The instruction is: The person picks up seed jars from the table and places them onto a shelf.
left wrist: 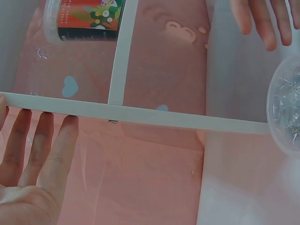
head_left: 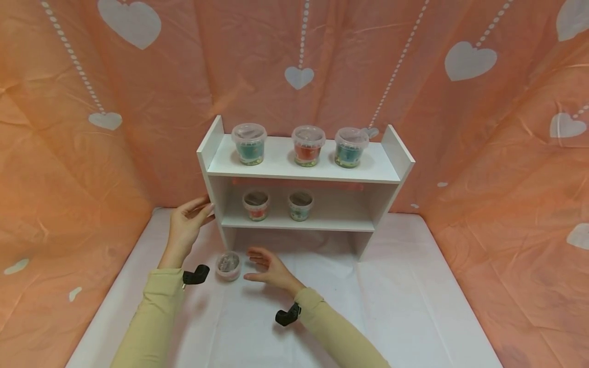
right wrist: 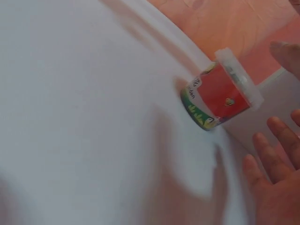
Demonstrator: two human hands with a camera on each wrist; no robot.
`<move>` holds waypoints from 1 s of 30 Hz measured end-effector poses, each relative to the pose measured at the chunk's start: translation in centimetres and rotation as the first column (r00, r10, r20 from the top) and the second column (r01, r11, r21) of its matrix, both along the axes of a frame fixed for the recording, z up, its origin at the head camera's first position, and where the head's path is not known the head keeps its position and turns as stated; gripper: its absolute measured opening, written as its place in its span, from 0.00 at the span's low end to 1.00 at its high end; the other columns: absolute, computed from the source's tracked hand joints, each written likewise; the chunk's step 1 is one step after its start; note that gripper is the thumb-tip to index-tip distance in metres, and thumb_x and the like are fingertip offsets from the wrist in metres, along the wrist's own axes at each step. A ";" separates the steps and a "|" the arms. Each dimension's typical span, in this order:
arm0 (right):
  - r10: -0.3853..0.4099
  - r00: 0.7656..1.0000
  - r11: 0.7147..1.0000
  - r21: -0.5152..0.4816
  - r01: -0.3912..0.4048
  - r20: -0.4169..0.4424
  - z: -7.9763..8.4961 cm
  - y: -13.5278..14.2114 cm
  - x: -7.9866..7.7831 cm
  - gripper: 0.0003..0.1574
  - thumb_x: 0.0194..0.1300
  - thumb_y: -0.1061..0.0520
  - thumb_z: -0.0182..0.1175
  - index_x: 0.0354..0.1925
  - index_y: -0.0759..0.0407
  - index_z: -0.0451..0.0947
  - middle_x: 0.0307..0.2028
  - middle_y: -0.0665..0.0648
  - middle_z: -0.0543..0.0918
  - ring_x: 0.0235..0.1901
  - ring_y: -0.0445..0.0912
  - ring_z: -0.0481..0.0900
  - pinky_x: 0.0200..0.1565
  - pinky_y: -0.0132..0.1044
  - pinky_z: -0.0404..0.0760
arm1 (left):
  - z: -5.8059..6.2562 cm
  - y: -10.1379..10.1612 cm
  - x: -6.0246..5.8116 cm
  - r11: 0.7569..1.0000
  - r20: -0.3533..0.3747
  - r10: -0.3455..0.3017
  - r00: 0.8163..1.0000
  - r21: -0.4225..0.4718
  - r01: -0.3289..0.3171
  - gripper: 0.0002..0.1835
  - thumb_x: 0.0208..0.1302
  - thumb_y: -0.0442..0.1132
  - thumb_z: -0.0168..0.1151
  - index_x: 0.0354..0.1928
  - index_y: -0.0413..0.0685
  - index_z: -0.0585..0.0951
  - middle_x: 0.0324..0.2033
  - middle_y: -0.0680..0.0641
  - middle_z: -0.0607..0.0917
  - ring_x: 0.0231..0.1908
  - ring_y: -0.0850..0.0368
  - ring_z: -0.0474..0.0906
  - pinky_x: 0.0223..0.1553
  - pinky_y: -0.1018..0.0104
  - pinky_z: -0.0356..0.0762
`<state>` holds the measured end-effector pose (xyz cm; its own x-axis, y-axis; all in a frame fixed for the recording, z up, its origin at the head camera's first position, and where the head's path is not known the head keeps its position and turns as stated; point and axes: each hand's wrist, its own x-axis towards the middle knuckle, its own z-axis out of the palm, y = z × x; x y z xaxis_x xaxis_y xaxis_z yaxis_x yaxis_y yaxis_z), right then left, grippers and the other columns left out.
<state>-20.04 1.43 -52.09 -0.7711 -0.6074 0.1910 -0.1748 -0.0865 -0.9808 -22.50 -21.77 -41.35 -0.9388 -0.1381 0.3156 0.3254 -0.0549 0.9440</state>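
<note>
A small white two-tier shelf (head_left: 294, 225) stands on the cloth-covered table. My left hand (head_left: 186, 230) is at its left side panel, and in the left wrist view the straight fingertips (left wrist: 70, 126) touch the panel's edge. A lidded plastic tub (head_left: 228, 271) with a red label (right wrist: 225, 93) stands on the table by the shelf's lower left corner. To the right of that tub, my right hand (head_left: 276, 271) hovers with spread fingers, apart from it and holding nothing.
On the top shelf stand three clear-lidded tubs, two teal (head_left: 251, 152) (head_left: 348, 155) and one red (head_left: 307, 153). The middle shelf bears a red tub (head_left: 256, 209) and a blue-green tub (head_left: 300, 209). Orange cloth (head_left: 257, 66) with white hearts hangs behind and at both sides.
</note>
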 end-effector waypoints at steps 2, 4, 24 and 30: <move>0.001 1.000 1.000 0.002 -0.001 0.020 -0.2 -0.1 0.1 0.41 0.56 0.74 0.65 0.64 0.77 0.59 0.60 0.80 0.64 0.60 0.74 0.61 0.63 0.65 0.61 | 0.0 0.0 0.0 1.000 0.000 0.006 1.000 -0.003 -0.006 0.20 0.63 0.30 0.63 0.55 0.28 0.77 0.42 0.56 0.84 0.41 0.63 0.82 0.42 0.65 0.83; 0.003 0.999 1.000 0.010 -0.003 0.033 -0.4 -0.3 0.2 0.41 0.56 0.73 0.65 0.65 0.77 0.58 0.60 0.80 0.64 0.61 0.73 0.61 0.63 0.64 0.61 | 0.0 0.0 0.0 1.000 -0.001 0.006 1.000 0.003 -0.006 0.19 0.63 0.30 0.63 0.55 0.29 0.77 0.41 0.56 0.84 0.41 0.63 0.82 0.42 0.64 0.83; -0.060 0.995 0.998 0.037 0.057 0.078 -1.1 -2.0 0.0 0.40 0.57 0.72 0.65 0.64 0.78 0.59 0.59 0.76 0.68 0.59 0.71 0.65 0.63 0.61 0.63 | 0.1 0.1 0.1 1.000 -0.009 0.001 1.000 0.020 -0.001 0.21 0.62 0.29 0.63 0.56 0.23 0.74 0.40 0.56 0.84 0.40 0.63 0.82 0.41 0.64 0.83; -0.074 0.992 0.997 0.005 0.074 0.103 -1.7 -2.5 -0.3 0.40 0.55 0.75 0.64 0.63 0.78 0.60 0.58 0.76 0.69 0.58 0.70 0.66 0.63 0.60 0.64 | 0.1 0.1 0.0 1.000 -0.008 -0.006 1.000 0.027 0.006 0.22 0.62 0.29 0.63 0.56 0.24 0.74 0.40 0.56 0.84 0.40 0.63 0.82 0.41 0.65 0.83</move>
